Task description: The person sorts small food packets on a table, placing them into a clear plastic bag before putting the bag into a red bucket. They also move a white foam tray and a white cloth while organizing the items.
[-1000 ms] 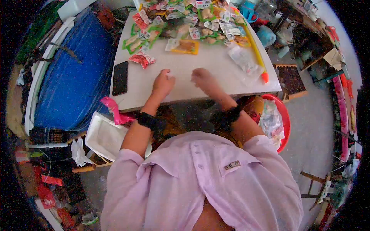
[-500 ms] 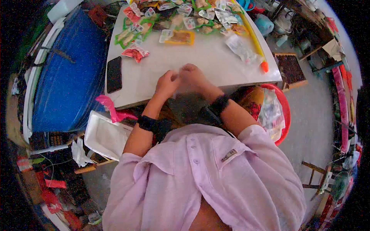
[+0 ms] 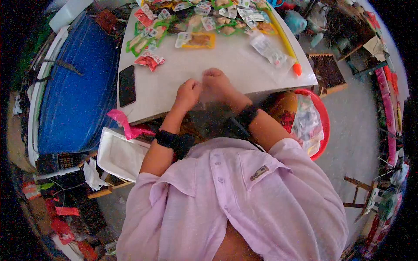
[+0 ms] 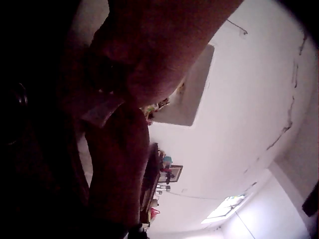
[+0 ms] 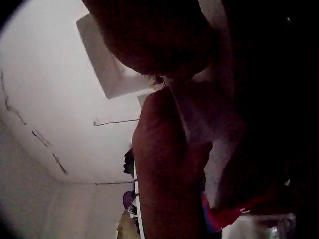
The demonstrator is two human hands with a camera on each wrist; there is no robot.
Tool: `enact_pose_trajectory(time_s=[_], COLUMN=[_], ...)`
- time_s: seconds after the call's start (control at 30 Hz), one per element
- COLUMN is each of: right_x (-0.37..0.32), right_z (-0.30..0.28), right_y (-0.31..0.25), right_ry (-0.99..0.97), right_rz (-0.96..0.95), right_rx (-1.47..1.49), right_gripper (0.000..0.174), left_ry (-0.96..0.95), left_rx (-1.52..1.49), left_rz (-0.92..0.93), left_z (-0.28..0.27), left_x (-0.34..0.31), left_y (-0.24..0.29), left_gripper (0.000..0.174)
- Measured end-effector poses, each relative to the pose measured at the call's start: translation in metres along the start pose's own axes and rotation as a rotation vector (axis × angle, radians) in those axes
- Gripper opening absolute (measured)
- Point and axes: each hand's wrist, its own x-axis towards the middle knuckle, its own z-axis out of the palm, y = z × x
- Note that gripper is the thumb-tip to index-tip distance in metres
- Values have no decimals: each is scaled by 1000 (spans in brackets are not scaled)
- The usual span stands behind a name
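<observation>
Your left hand [image 3: 188,94] and right hand [image 3: 219,84], fingers curled, pinch a clear plastic piece [image 4: 103,112] between them above the near edge of the table [image 3: 233,56]; food packets [image 3: 200,40] cover the table's far end, a phone [image 3: 127,86] its left side.

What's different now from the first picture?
The left hand moved right and the right hand moved left, so they're closer together, with clear plastic between them. I can't tell when it was picked up. The phone and yellow packet stayed on the table.
</observation>
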Motion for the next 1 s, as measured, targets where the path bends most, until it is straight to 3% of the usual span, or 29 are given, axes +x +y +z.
enact_pose_trajectory(time_s=[0.1,0.2,0.3,0.37,0.5,0.57,0.7,0.8,0.9,1.0], right_x=[-3,0,6,9,24,42,76,88,127,123], right_z=[-1,-5,-9,-9,-11,-24,-40,-29,-13,7], right_y=[-1,-3,1,-2,-11,-19,-45,-60,-54,-51], right_ry=[55,106,170,161,-106,-177,-89,4,8,168], right_rz=[42,41,-161,-376,-399,-455,-293,-830,-638,-613], right_rx=[10,-146,-420,-780,-875,-1059,-1141,-893,-1432,-1493], right_gripper=[19,26,27,27,24,24,19,19,27,30], left_ry=[39,235,568,419,228,231,302,373,287,243], left_rx=[45,59,357,543,727,643,550,563,564,591], left_rz=[46,-123,109,61,92,55,160,228,182,138], left_z=[-1,0,-19,-23,-7,2,12,18,15,15], left_x=[-6,1,-2,-4,4,7,11,16,16,16], left_y=[9,2,14,26,13,-1,-18,-27,-24,-23], left_gripper=[21,16,12,12,13,15,16,16,16,15])
